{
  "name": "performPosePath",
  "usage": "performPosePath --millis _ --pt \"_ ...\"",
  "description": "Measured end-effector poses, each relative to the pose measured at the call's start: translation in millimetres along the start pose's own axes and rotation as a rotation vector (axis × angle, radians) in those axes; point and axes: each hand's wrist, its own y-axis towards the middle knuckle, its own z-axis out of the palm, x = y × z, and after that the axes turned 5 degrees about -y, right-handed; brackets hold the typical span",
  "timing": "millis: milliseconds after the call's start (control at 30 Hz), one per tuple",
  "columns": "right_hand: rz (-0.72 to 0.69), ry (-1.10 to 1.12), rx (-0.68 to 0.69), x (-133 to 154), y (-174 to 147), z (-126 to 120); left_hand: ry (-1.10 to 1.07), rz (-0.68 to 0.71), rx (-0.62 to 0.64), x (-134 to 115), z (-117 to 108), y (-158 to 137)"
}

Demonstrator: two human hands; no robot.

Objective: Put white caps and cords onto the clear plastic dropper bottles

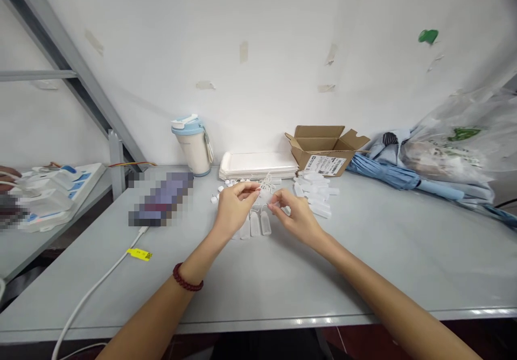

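My left hand (pixel 236 202) pinches a thin white string (pixel 267 182) between thumb and fingertips. Close by on its right, my right hand (pixel 294 213) has its thumb and forefinger pressed together; what they hold is too small to make out. Below the fingertips, several small translucent plastic tubes (pixel 254 224) with strings at their tops lie in a row, partly behind my left hand. A pile of similar loose translucent pieces (pixel 317 192) lies beyond my right hand. Small white caps (pixel 214 200) are scattered to the left of my left hand.
At the back stand a cream tumbler (pixel 193 147), a stack of white trays (pixel 258 164) and an open cardboard box (pixel 325 152). A folded blue umbrella (pixel 383 172) and plastic bags (pixel 452 144) lie right. A blurred-out device (pixel 163 199) with a white cable (pixel 100 284) is left.
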Motion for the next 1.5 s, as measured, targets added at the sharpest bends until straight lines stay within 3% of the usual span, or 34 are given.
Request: performPosePath --millis 333,667,1200,1500 --pt "-0.006 -0.118 0.047 -8.3 0.4 -1.1 0.175 0.195 0.141 -0.4 1.6 -3.7" --pt "-0.025 -0.286 0.088 -7.9 2.4 -5.2 0.235 0.233 0.213 -2.0 2.0 -5.4" --pt "-0.082 -0.291 0.120 -7.8 2.3 -5.5 0.422 0.342 0.181 -4.8 4.8 -9.8" --pt "-0.046 -0.200 0.035 -8.3 -0.1 -1.8 0.524 0.586 0.165 -1.5 8.3 -12.9"
